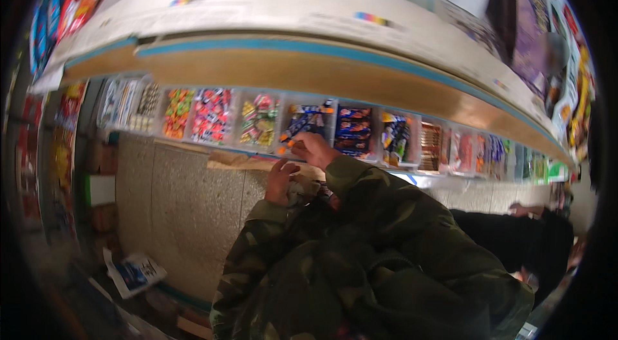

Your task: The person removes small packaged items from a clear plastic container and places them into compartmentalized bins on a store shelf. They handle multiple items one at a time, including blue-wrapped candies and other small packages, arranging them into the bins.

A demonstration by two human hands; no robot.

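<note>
My right hand (313, 148) reaches over the front edge of a clear plastic bin (330, 127) of blue-wrapped bars (309, 120). Its bent fingers are close to orange-ended wrappers (285, 147); whether they grip one is unclear. Lower and to the left, my left hand (279, 184) is raised in front of the shelf with its fingers curled. A greyish, crumpled cloth-like thing (301, 189) lies against its palm side, and I cannot tell if the hand holds it. Both arms wear camouflage sleeves.
Clear bins of wrapped sweets (211, 115) run along the low shelf. Above them juts a wooden shelf edge (289, 65) with a blue strip. Brown cardboard (231, 161) lies below the bins. At right is another person's dark sleeve (502, 238). A printed box (137, 272) sits lower left.
</note>
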